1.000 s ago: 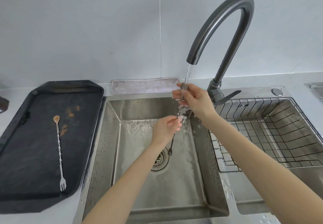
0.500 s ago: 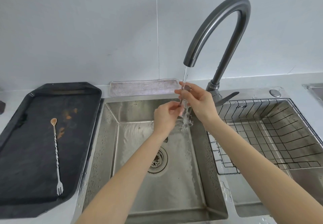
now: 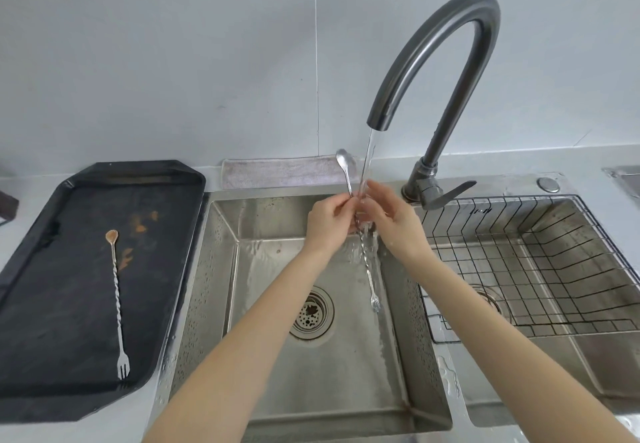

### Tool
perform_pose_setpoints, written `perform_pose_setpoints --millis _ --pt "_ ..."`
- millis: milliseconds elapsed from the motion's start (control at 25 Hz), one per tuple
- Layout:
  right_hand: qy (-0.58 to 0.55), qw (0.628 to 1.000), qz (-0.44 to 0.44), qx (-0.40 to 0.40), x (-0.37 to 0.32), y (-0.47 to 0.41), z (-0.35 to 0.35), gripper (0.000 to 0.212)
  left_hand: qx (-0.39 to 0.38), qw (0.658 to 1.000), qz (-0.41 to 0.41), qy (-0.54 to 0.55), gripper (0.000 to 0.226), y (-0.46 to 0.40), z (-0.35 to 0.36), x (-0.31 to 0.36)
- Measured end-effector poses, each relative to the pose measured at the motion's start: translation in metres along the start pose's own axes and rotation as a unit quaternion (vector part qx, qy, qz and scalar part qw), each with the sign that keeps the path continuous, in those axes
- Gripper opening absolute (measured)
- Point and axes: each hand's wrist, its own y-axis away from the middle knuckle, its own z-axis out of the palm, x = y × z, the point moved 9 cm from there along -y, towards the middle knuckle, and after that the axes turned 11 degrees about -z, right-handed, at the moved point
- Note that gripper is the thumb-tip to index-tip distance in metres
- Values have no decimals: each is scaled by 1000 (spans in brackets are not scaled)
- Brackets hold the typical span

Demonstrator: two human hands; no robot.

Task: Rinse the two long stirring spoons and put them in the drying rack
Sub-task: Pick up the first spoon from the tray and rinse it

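Both hands hold one long twisted steel stirring spoon (image 3: pixel 367 269) upright over the sink, under running water from the tap. Its clean bowl sticks up above my fingers and its small fork end hangs down near the sink floor. My left hand (image 3: pixel 327 219) pinches the stem from the left; my right hand (image 3: pixel 391 217) grips it from the right. A second stirring spoon (image 3: pixel 116 299) lies on the black tray (image 3: pixel 41 304) at the left, its bowl coated with brown residue. The wire drying rack (image 3: pixel 540 262) sits in the right basin, with nothing in it.
A dark curved faucet (image 3: pixel 446 72) rises behind the sink (image 3: pixel 311 390), its lever pointing right. The round drain strainer (image 3: pixel 311 313) is at the sink's middle. A grey cloth (image 3: pixel 280 172) lies along the back edge. Brown stains mark the tray.
The spoon has been raised and its bowl now shows above my fingers. My left hand has moved up beside my right hand on the stem.
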Motion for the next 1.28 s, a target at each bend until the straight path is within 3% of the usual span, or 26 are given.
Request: perform_pose_setpoints --millis 80,240,440,560,760,880,960,1040,1160,1280 --pt "29 999 25 -2 17 12 -1 42 -32 993 -36 104 18 0 2 -2" --pt "62 997 50 -25 33 27 -5 25 -69 941 -114 311 7 -3 6 -2" --pt "138 989 7 -43 20 23 -21 11 -15 874 -165 457 6 -7 -24 -25" --pt "65 997 16 -48 8 15 -24 11 31 835 -208 509 10 -8 -45 -50" --pt "-126 991 -6 -32 -28 -5 -11 9 32 863 -322 387 19 5 -52 -95" --pt "-109 993 -28 -23 -41 -18 -4 12 35 931 -327 156 29 7 -52 -102" --pt "-87 996 -23 -12 -39 -22 -2 16 56 970 -236 -26 22 3 -54 -79" --pt "-52 998 -20 1 -35 -22 -2 18 47 988 -95 -114 21 2 -45 -39" --pt "-18 1000 -16 13 -30 -20 -2 20 -29 994 1 -108 29 7 -19 -2" --pt "7 1000 -13 13 -28 -16 -4 19 -4 996 11 -91 29 9 -14 4"
